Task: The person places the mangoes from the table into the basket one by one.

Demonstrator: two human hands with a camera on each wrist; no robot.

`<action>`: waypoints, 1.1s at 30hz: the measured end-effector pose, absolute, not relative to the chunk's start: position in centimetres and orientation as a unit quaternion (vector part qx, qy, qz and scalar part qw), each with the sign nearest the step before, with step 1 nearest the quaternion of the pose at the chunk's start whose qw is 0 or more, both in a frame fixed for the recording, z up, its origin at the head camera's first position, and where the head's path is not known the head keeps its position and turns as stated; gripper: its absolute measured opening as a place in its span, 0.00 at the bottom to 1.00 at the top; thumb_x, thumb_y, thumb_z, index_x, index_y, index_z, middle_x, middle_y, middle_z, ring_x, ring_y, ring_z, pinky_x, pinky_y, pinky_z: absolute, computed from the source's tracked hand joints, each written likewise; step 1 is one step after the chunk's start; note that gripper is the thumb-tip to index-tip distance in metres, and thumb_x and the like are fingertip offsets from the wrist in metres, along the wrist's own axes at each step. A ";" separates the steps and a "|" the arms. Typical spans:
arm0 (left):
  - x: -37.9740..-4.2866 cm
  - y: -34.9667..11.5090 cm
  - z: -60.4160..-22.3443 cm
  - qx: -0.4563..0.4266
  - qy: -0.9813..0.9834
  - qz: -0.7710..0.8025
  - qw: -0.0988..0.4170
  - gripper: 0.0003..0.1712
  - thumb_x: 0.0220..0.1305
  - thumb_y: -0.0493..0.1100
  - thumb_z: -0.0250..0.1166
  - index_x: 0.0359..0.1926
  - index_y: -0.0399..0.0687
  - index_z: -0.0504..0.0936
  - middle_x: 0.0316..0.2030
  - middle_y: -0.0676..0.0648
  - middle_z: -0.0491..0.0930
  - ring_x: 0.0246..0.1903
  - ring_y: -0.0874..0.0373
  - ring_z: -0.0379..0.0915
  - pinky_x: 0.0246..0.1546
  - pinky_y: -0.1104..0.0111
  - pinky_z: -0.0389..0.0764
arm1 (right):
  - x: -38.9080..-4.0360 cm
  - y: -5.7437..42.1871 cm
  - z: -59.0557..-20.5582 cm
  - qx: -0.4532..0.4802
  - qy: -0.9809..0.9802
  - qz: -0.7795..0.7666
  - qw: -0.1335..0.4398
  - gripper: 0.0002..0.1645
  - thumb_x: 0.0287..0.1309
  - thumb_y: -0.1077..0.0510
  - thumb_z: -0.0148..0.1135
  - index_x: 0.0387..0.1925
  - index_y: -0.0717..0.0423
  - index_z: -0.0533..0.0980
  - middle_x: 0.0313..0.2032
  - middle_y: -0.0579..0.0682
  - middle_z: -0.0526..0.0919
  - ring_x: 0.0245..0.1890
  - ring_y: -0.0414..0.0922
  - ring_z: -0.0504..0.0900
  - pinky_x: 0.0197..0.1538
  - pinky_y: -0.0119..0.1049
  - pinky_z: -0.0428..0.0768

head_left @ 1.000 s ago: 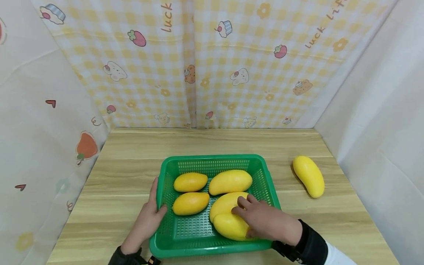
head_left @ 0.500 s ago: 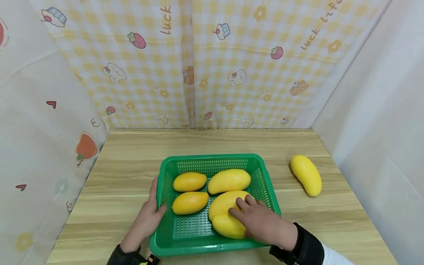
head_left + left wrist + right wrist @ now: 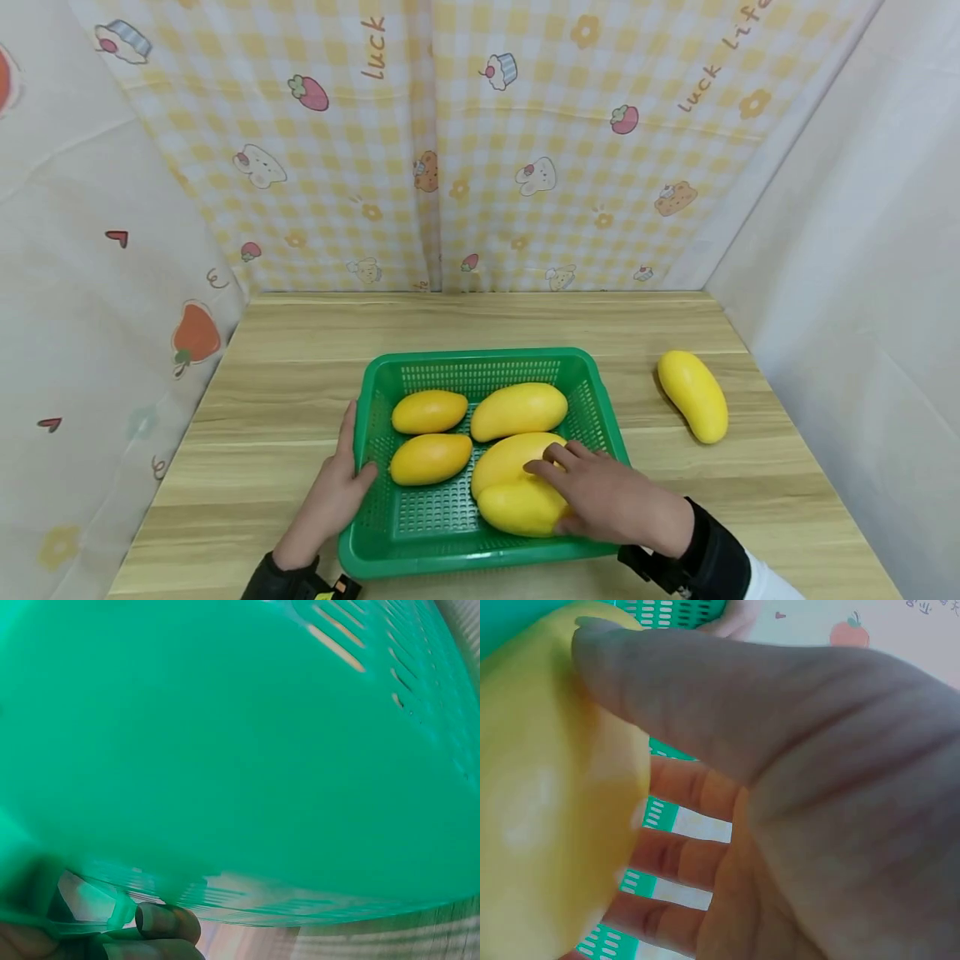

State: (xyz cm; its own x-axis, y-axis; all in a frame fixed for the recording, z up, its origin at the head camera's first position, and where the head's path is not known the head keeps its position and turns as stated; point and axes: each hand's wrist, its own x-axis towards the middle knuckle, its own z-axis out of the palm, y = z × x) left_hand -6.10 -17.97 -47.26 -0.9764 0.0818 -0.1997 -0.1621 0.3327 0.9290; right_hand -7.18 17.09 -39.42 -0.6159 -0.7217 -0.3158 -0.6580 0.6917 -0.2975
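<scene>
A green plastic basket stands on the wooden table. My left hand grips its left rim, thumb inside and fingers along the outside; the left wrist view is mostly filled by green basket wall. My right hand holds the nearest yellow mango by its right end, low in the basket. The right wrist view shows the thumb against this mango, fingers curled beneath and beside it. Another mango lies just behind, partly covered by the right fingers. A third large mango lies farther back.
Two smaller mangoes, a back one and a front one, lie in the basket's left half. One more mango rests on the table to the right. Printed cloth stands behind, with pale cloth at both sides.
Over the last half second my right hand has shifted slightly to the right, uncovering more of the nearest mango. The left hand, basket and other mangoes stay put.
</scene>
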 end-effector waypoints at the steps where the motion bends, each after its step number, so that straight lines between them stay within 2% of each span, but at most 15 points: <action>1: -6.1 -18.0 -47.3 -0.026 0.809 0.577 0.106 0.51 0.65 0.27 0.48 0.75 0.63 0.28 0.45 0.25 0.76 0.25 0.49 0.81 0.18 0.61 0.82 | -7.2 17.1 -39.4 -0.384 0.895 -0.080 0.213 0.38 0.52 0.45 0.70 0.64 0.44 0.67 0.52 0.43 0.70 0.49 0.43 0.69 0.44 0.42 0.76; 8: -6.1 -18.0 -47.4 -0.025 0.803 0.585 0.111 0.51 0.66 0.27 0.48 0.75 0.64 0.28 0.48 0.23 0.73 0.26 0.48 0.81 0.19 0.61 0.82 | -7.6 17.1 -39.8 -0.396 0.883 -0.075 0.240 0.35 0.53 0.49 0.70 0.61 0.47 0.69 0.47 0.41 0.70 0.46 0.40 0.68 0.43 0.37 0.75; 18: -6.3 -18.0 -47.4 -0.030 0.815 0.568 0.105 0.51 0.65 0.27 0.48 0.75 0.62 0.29 0.44 0.27 0.77 0.25 0.50 0.81 0.20 0.63 0.82 | -7.4 17.5 -39.5 -0.422 0.880 -0.079 0.204 0.36 0.49 0.54 0.73 0.60 0.44 0.68 0.49 0.41 0.70 0.48 0.41 0.68 0.44 0.40 0.76; 22: -6.3 -18.0 -47.3 -0.027 0.815 0.569 0.106 0.50 0.66 0.27 0.48 0.75 0.62 0.29 0.45 0.27 0.76 0.26 0.49 0.81 0.20 0.63 0.82 | -7.3 17.8 -39.7 -0.422 0.881 -0.081 0.198 0.37 0.49 0.53 0.73 0.60 0.45 0.68 0.50 0.42 0.70 0.48 0.42 0.68 0.46 0.40 0.76; 28: -6.2 -18.0 -47.2 -0.026 0.813 0.571 0.109 0.51 0.66 0.27 0.48 0.75 0.64 0.29 0.45 0.26 0.76 0.25 0.49 0.81 0.19 0.62 0.82 | -7.6 18.5 -39.3 -0.402 0.888 -0.078 0.212 0.40 0.50 0.48 0.72 0.64 0.44 0.66 0.59 0.46 0.68 0.57 0.48 0.67 0.54 0.47 0.74; 33: -6.2 -18.0 -47.3 -0.031 0.817 0.566 0.106 0.51 0.65 0.27 0.48 0.75 0.65 0.29 0.47 0.25 0.75 0.27 0.49 0.81 0.21 0.62 0.82 | -8.0 19.5 -38.2 -0.402 0.894 -0.093 0.173 0.40 0.49 0.47 0.72 0.63 0.46 0.68 0.58 0.46 0.70 0.57 0.47 0.68 0.54 0.45 0.74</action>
State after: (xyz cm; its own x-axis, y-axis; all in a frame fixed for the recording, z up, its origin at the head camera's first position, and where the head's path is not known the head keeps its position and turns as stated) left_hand -6.21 -17.98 -47.27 -0.9754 0.0701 -0.2089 -0.1710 0.3566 0.9185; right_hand -7.98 19.52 -38.15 -0.6164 -0.7519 -0.2339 -0.6874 0.6587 -0.3060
